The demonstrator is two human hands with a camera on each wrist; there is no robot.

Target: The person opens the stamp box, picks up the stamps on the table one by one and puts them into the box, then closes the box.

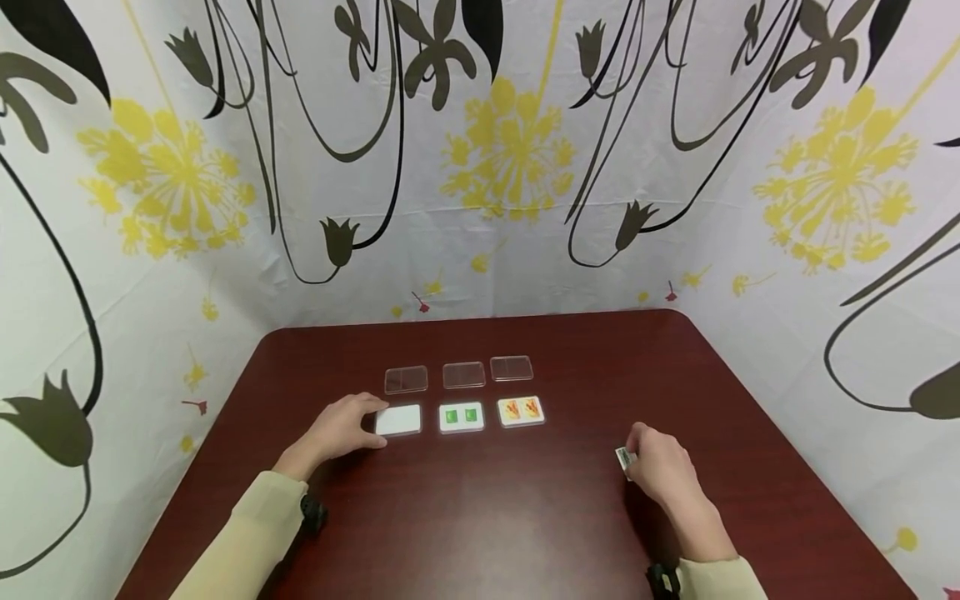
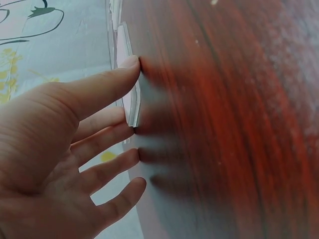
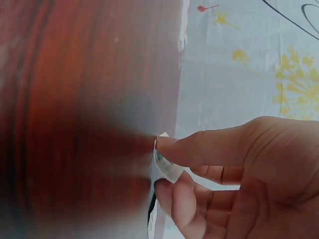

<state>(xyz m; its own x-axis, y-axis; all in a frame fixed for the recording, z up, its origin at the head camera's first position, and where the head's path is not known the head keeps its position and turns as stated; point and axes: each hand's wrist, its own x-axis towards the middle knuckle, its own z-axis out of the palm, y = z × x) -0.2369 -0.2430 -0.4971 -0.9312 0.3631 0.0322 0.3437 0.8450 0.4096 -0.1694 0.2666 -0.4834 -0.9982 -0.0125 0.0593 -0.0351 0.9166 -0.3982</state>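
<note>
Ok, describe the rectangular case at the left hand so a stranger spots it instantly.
On the reddish-brown table, find the nearer row of three. The flat white rectangular case sits leftmost, with the left hand at its edge. Its face is plain, unlike the white case with two green squares and the one with two orange pictures.

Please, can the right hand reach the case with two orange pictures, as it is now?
Probably yes: only tabletop seems to lie between the right hand and the orange-picture case. However, the hand pinches a small printed piece, which may hinder gripping.
</note>
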